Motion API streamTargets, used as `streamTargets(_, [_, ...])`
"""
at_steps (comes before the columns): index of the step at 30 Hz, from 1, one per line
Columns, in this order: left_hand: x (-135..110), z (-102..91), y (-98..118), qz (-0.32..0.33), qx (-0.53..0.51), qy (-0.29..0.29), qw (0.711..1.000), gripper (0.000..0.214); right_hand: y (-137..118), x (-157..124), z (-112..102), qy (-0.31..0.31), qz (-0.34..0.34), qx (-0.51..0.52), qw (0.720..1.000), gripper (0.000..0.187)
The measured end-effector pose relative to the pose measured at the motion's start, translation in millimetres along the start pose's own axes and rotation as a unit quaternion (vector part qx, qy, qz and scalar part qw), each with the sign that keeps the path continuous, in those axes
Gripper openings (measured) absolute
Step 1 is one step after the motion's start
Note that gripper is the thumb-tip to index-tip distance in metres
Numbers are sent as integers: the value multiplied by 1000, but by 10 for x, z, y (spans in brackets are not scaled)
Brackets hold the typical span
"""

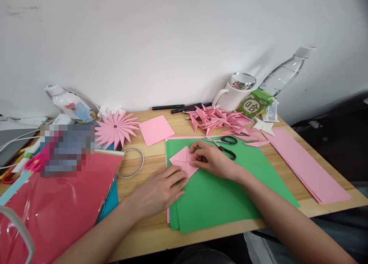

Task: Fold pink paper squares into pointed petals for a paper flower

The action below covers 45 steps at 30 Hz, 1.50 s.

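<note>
A pink square of origami paper (pixel 179 157) with crease lines lies turned like a diamond on a stack of green paper (pixel 230 195). My left hand (pixel 165 187) rests flat on its lower left edge, fingers stretched out. At the paper's right side, the fingers of my right hand (pixel 211 159) are pinched together on its edge. Scissors with black handles (pixel 227 140) lie just behind my right hand on the green stack. A pink folded paper star wheel (pixel 115 127) and a pile of pink square sheets (pixel 156 130) sit farther back on the left.
Pink folded pieces (pixel 220 119) are heaped near the wall, beside a white mug (pixel 234 93), a green box (pixel 254 104) and a water bottle (pixel 284 74). Pink strips (pixel 310 166) lie right. A tape roll (pixel 143 162) and red paper pack (pixel 69 199) are left.
</note>
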<state>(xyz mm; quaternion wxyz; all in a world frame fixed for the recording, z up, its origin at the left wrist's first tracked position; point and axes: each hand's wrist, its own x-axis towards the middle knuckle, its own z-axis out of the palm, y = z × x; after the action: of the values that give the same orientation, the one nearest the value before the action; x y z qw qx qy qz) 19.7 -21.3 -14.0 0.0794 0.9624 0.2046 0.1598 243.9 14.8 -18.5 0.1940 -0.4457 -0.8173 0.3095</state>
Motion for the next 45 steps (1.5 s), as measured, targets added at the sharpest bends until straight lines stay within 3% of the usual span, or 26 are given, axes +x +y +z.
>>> streamTargets(29, [-32, 42, -22, 8, 12, 17, 1000, 26, -63, 20, 23, 6, 27, -32, 999, 17])
streamTargets(36, [-43, -12, -13, -66, -22, -13, 997, 47, -52, 26, 21, 4, 22, -21, 1000, 17])
streamTargets(41, [-36, -7, -33, -12, -19, -12, 1000, 30, -48, 23, 19, 9, 16, -20, 1000, 18])
streamTargets(45, [-45, 29, -50, 16, 2, 3, 1000, 28, -44, 29, 21, 2, 23, -24, 999, 17])
